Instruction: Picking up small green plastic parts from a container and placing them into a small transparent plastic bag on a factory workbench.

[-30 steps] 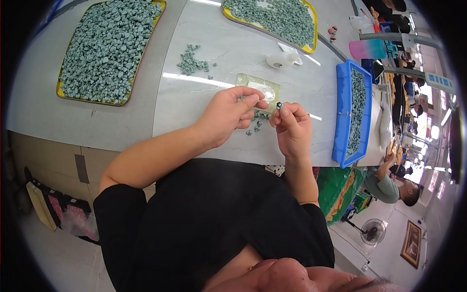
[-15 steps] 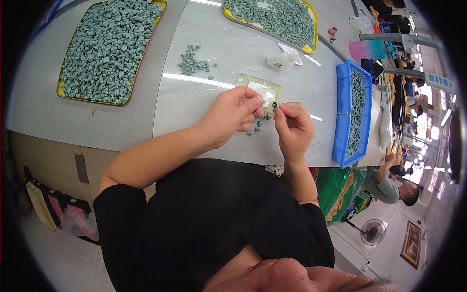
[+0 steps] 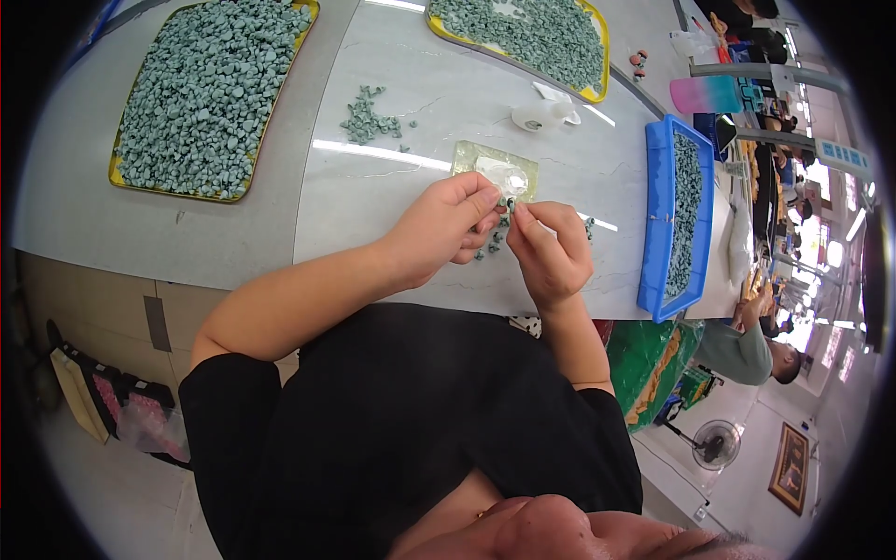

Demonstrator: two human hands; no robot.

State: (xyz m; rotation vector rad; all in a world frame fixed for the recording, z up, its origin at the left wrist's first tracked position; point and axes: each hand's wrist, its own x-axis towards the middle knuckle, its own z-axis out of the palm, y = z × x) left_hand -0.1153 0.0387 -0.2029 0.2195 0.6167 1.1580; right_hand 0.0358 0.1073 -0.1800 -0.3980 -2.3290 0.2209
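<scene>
My left hand [image 3: 448, 222] is closed in a pinch on a small grey-green piece [image 3: 502, 202], mostly covered by the fingertips. Close against it, my right hand [image 3: 556, 252] pinches another small grey-green piece [image 3: 511, 203] with a dark spot. Whether the two pieces touch is too small to tell. Just beyond the fingers lies a yellowish translucent slab [image 3: 471, 154] with a clear, shiny patch on top. Several loose grey-green pieces [image 3: 494, 245] rest on the table under and between my hands.
A small heap of pieces [image 3: 370, 119] lies left of the slab. Yellow-rimmed trays of pieces stand at the left [image 3: 245, 191] and far side [image 3: 603, 56]. A white bottle [image 3: 541, 115] is beyond the slab. At the right are a blue bin [image 3: 657, 224] and a pink-blue tumbler [image 3: 705, 95].
My right hand has moved left with its piece, up to the fingertips of my left hand, which stays nearly still. At the right, a person in the background has shifted.
</scene>
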